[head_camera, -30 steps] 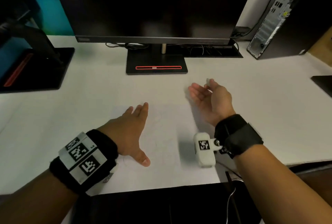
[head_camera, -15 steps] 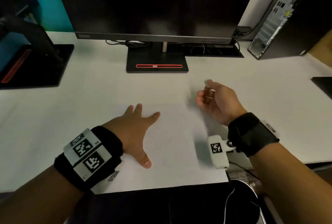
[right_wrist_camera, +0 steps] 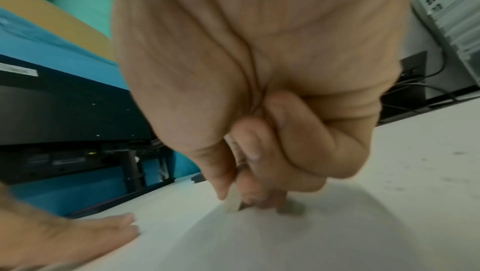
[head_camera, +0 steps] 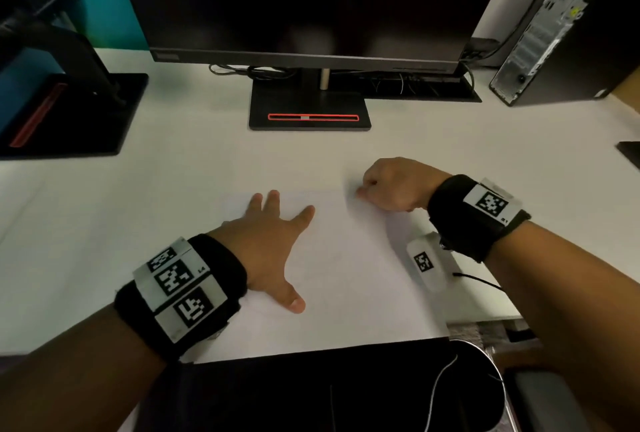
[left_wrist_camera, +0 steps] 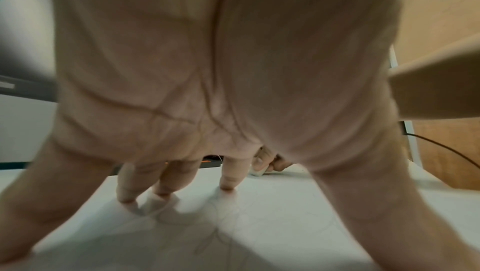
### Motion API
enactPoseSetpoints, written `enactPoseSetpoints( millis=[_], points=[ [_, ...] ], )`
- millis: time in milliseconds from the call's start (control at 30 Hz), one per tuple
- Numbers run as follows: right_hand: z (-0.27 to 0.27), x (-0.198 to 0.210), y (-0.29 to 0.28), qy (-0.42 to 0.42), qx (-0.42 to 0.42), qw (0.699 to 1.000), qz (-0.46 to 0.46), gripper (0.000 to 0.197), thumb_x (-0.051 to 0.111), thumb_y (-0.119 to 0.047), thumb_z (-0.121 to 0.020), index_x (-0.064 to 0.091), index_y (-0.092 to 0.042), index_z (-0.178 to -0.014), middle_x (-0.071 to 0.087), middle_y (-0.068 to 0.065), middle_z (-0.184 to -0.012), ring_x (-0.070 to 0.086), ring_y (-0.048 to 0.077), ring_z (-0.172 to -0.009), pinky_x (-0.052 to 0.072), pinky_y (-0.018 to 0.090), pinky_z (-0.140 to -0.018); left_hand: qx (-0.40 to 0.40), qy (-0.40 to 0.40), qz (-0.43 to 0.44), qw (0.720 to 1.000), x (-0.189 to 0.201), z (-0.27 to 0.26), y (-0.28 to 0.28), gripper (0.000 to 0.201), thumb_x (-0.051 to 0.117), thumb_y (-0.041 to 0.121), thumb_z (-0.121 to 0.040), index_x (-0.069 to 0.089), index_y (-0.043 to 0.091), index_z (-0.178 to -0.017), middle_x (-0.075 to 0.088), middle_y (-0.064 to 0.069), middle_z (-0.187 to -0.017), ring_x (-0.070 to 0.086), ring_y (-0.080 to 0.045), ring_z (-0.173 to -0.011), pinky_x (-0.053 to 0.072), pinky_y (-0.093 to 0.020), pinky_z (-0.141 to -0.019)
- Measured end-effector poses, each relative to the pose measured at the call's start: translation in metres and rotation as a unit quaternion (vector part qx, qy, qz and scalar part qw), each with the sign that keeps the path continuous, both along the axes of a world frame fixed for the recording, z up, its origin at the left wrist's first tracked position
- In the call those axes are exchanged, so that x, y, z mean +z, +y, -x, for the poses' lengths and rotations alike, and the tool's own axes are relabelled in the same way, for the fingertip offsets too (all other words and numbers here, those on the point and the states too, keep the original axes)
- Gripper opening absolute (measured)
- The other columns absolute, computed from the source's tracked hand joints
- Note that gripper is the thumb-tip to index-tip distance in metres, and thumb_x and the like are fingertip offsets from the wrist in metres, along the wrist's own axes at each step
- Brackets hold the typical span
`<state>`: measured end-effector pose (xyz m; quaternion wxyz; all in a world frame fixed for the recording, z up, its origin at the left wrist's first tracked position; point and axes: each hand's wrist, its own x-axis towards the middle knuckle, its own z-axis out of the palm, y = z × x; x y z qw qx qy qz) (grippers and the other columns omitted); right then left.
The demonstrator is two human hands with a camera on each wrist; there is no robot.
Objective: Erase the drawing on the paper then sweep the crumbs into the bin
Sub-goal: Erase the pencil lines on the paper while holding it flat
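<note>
A white sheet of paper (head_camera: 363, 293) lies on the white desk (head_camera: 104, 223) with a faint pencil drawing (head_camera: 329, 265) near its middle; the lines also show in the left wrist view (left_wrist_camera: 215, 240). My left hand (head_camera: 277, 248) lies flat on the sheet's left part, fingers spread. My right hand (head_camera: 367, 189) is curled, knuckles up, at the sheet's far right corner. It pinches a small white eraser (right_wrist_camera: 232, 201) whose tip touches the surface there. A dark round bin (head_camera: 498, 362) sits below the desk's front edge at the right.
A monitor on a black stand (head_camera: 310, 109) rises straight behind the paper. A second black monitor base (head_camera: 69, 112) is at the far left, a computer tower (head_camera: 554, 33) at the far right. Cables (head_camera: 408, 81) run behind the stand.
My right hand turned from palm up to knuckles up, closed on the eraser, and came down at the paper's far right corner. My left hand spread its fingers and stayed on the sheet.
</note>
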<state>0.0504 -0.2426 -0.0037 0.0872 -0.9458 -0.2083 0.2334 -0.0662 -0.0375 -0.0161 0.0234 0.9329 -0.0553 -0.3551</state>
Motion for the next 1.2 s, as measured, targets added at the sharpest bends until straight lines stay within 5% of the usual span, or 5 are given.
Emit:
enactPoseSetpoints(
  millis=[367, 567, 767, 900, 1200],
  points=[
    [-0.006, -0.007, 0.014, -0.035, 0.03, 0.999, -0.001, 0.043, 0.045, -0.036, -0.102, 0.051, -0.014, -0.065, 0.055, -0.001, -0.07, 0.053, 0.02, -0.07, 0.033, 0.026, -0.055, 0.003, 0.007, 0.003, 1.0, 0.002, 0.001, -0.001, 0.143, 0.084, 0.067, -0.063, -0.025, 0.042, -0.153, -0.033, -0.011, -0.161, -0.026, -0.034, -0.15, 0.024, -0.061, -0.118],
    [0.008, -0.014, 0.024, 0.044, 0.063, 0.997, -0.031, 0.044, 0.048, -0.039, -0.1, 0.051, -0.013, -0.064, 0.051, 0.003, -0.055, 0.045, 0.019, -0.048, 0.042, 0.029, -0.054, 0.002, 0.007, 0.003, 1.0, 0.002, 0.0, -0.001, 0.144, 0.084, 0.068, -0.062, -0.025, 0.042, -0.153, -0.033, -0.012, -0.161, -0.026, -0.034, -0.15, 0.024, -0.061, -0.118],
    [0.002, -0.008, 0.01, -0.02, 0.021, 0.999, -0.044, 0.033, 0.058, -0.039, -0.092, 0.062, -0.011, -0.075, 0.063, 0.003, -0.07, 0.059, 0.021, -0.062, 0.049, 0.029, -0.061, -0.002, 0.007, -0.001, 1.0, 0.002, 0.0, 0.0, 0.145, 0.083, 0.071, -0.06, -0.026, 0.043, -0.152, -0.033, -0.011, -0.161, -0.026, -0.034, -0.15, 0.026, -0.061, -0.118],
    [0.024, 0.001, -0.002, 0.014, 0.029, 0.991, -0.134, 0.033, 0.073, -0.027, -0.083, 0.055, -0.009, -0.062, 0.057, -0.001, -0.056, 0.061, 0.011, -0.049, 0.049, 0.026, -0.055, -0.003, 0.016, -0.012, 1.0, 0.003, 0.0, -0.001, 0.147, 0.081, 0.074, -0.059, -0.028, 0.043, -0.151, -0.035, -0.01, -0.161, -0.028, -0.033, -0.149, 0.026, -0.06, -0.118],
    [0.059, -0.007, -0.006, 0.01, 0.143, 0.978, -0.153, 0.009, 0.071, -0.015, -0.08, 0.067, -0.021, -0.076, 0.065, -0.004, -0.065, 0.056, 0.009, -0.058, 0.046, 0.016, -0.059, -0.004, 0.026, -0.02, 0.999, 0.006, -0.004, -0.004, 0.147, 0.079, 0.079, -0.056, -0.031, 0.047, -0.148, -0.038, -0.012, -0.159, -0.029, -0.036, -0.148, 0.024, -0.061, -0.118]
  ],
)
